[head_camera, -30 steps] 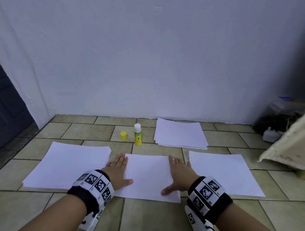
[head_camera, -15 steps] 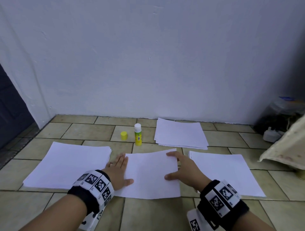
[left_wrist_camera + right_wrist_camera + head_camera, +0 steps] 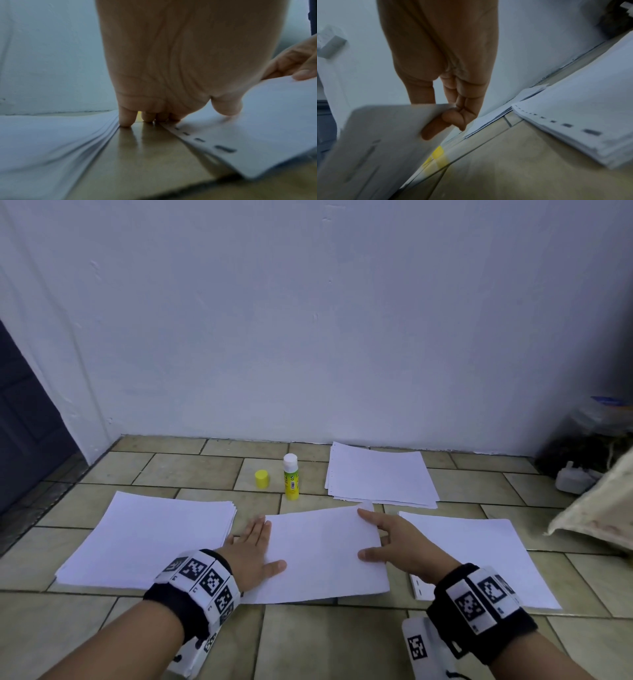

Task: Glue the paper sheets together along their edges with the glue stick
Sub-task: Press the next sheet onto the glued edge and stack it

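A white paper sheet (image 3: 322, 553) lies on the tiled floor in front of me. My left hand (image 3: 257, 546) lies flat at its left edge, thumb on the paper and fingertips (image 3: 126, 121) on the floor. My right hand (image 3: 387, 537) pinches the sheet's right edge, thumb on top and fingers (image 3: 433, 129) underneath, and that edge is raised off the floor. The sheet (image 3: 385, 135) is blurred in the right wrist view. The glue stick (image 3: 291, 477) stands upright behind the sheet, with its yellow cap (image 3: 262, 478) off, on the floor to its left.
Three paper stacks surround the sheet: left stack (image 3: 154, 539), back stack (image 3: 380, 477), right stack (image 3: 479, 556). The wall runs close behind. A pale bag (image 3: 596, 508), a white bottle (image 3: 572, 479) and dark clutter fill the right corner.
My right hand went from pressing flat on the sheet to pinching its right edge and lifting it. The left hand has stayed put.
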Available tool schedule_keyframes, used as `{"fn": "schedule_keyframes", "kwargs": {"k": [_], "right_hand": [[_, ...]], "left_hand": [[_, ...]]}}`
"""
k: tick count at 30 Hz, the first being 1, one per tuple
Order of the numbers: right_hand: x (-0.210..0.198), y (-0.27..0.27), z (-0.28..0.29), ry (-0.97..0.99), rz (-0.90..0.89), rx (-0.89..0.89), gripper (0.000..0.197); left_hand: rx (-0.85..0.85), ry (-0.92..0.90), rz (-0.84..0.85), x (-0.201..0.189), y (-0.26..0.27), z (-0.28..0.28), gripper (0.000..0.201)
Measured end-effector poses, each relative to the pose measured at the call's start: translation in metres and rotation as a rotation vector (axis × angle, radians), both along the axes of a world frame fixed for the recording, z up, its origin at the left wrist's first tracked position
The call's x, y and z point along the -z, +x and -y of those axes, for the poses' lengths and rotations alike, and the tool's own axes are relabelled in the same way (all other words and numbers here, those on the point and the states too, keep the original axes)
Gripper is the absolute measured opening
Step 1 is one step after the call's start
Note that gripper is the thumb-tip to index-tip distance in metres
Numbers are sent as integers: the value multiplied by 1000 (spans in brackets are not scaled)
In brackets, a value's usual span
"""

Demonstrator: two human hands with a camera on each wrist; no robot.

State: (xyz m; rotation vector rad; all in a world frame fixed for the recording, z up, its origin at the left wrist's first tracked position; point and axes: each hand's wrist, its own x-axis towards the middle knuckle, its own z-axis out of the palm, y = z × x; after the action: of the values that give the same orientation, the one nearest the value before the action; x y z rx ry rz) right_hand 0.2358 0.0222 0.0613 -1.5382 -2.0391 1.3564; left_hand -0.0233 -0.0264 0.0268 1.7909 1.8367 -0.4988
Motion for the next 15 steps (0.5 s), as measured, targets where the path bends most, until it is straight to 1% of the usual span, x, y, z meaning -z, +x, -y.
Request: {"fn": "schedule_keyframes", "kwargs": {"k": [3, 6, 9, 15], "right_hand": [[-2, 3, -6, 19, 14, -13, 65], [-3, 12, -14, 73, 61, -10, 57], [-10, 27, -22, 90, 12, 34, 53], [-23, 65, -38, 130, -11, 84, 44]], "left_hand": [[6, 6, 9, 1, 1, 1, 85], [11, 4, 3, 1, 2, 3, 98], [32, 11, -32, 0, 4, 5, 108], [35, 7, -63, 0, 5, 6, 112]]}}
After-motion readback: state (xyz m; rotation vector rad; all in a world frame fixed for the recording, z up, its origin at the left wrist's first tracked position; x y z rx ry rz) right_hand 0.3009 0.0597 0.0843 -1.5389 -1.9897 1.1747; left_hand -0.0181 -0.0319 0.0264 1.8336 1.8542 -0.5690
